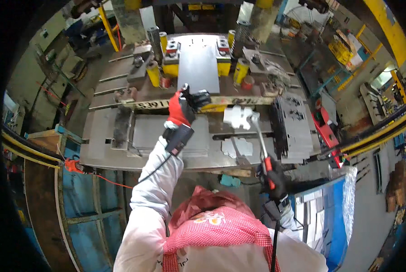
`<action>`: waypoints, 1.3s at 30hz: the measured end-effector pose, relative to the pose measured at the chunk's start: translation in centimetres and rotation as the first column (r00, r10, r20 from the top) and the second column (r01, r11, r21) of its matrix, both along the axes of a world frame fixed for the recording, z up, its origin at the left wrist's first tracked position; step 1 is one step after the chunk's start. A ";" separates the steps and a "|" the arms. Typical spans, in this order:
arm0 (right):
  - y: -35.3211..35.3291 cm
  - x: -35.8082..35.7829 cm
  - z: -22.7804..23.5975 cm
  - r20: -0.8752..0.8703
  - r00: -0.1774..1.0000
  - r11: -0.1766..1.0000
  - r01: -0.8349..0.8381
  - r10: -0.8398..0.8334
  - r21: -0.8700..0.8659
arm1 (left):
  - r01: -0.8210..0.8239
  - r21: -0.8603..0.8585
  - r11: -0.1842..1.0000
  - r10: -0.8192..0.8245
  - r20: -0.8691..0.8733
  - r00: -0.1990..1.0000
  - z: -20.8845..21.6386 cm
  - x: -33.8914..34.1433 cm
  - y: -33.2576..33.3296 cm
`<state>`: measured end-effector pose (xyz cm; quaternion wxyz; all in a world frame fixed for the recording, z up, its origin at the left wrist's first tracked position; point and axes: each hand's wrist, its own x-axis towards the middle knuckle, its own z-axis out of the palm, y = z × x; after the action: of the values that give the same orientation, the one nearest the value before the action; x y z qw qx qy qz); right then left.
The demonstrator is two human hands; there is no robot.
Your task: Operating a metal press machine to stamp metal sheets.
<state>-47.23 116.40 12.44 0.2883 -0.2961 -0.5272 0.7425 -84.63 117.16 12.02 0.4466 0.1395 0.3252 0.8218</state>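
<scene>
My left hand (185,106), in a red and black glove, is at the near end of a flat grey metal sheet (198,68) lying in the press die. Its thumb stands apart from its fingers, which stretch to the right; whether they touch the sheet's edge I cannot tell. In a dark glove, my right hand (275,179) is closed around a long pick-up tool (261,143) with a red handle and metal shaft. At the tool's far tip is a notched, light metal piece (238,117), above the press bed. A similar cut piece (237,148) lies on the bed below it.
Flat sheets are stacked (171,136) at the bed's left front. A pile of cut plates (296,124) stands at the right. Yellow posts (241,71) flank the die. A blue bin (334,222) is at my lower right, a blue-panelled frame (83,192) at my left.
</scene>
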 end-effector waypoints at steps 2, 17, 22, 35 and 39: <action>-1.7 3.4 -4.1 0.075 0.997 0.996 0.009 -0.002 -0.087 | 0.014 0.013 1.000 -0.013 -0.044 0.999 -0.3 -0.4 0.3; -3.0 3.6 -6.0 0.011 0.999 0.983 0.055 -0.054 -0.174 | -0.072 -0.002 0.997 0.072 0.055 0.996 2.2 -4.1 6.0; -3.6 3.7 -6.6 0.001 0.997 0.969 0.075 -0.077 -0.236 | -0.032 0.019 0.999 0.028 0.162 0.986 3.5 -3.0 6.0; -5.7 2.0 -7.2 -0.103 0.994 0.969 0.016 -0.043 -0.246 | -0.695 -0.062 0.716 0.618 -0.406 0.673 2.6 2.5 -18.5; -7.2 1.3 -6.7 -0.069 0.997 0.974 0.012 -0.028 -0.225 | -0.952 0.219 0.216 0.674 -0.738 -0.017 -1.8 -2.3 -27.2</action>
<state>-45.92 109.20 5.77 0.2794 -0.3052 -0.4264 0.8044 -86.91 89.98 10.23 -0.2905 0.1359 0.6241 0.7125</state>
